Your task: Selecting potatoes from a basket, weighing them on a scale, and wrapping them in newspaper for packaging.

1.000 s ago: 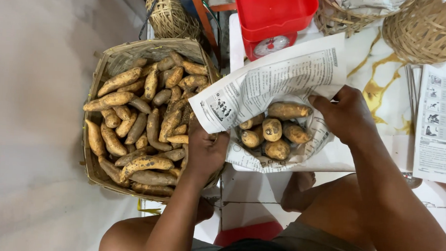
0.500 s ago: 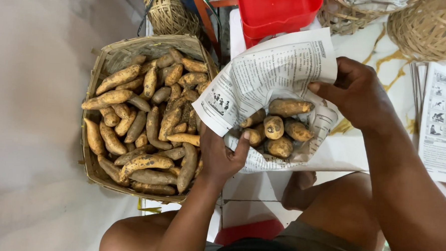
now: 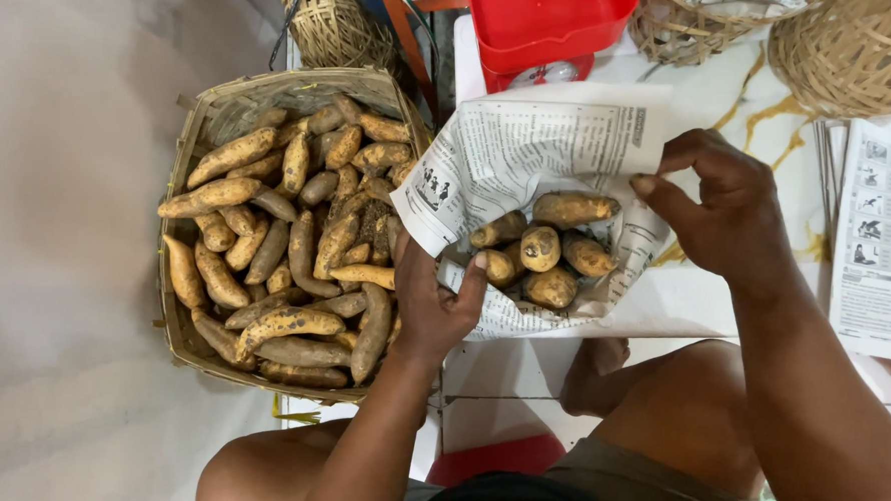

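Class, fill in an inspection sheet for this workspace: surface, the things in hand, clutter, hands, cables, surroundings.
Surface: white tabletop with yellow veining, partly covered by paper.
Things in hand: newspaper sheet cupped around about six sweet potatoes; its far edge is folded up over them.
Clutter: stack of printed sheets at the table's right edge; red scale at the top.
Hands: left hand grips the newspaper's near edge; right hand pinches its right side.
Cables: nothing seen.
Surroundings: big woven basket full of sweet potatoes on the floor, small wicker basket behind it, two more woven baskets on the table; the person's bare knees below.
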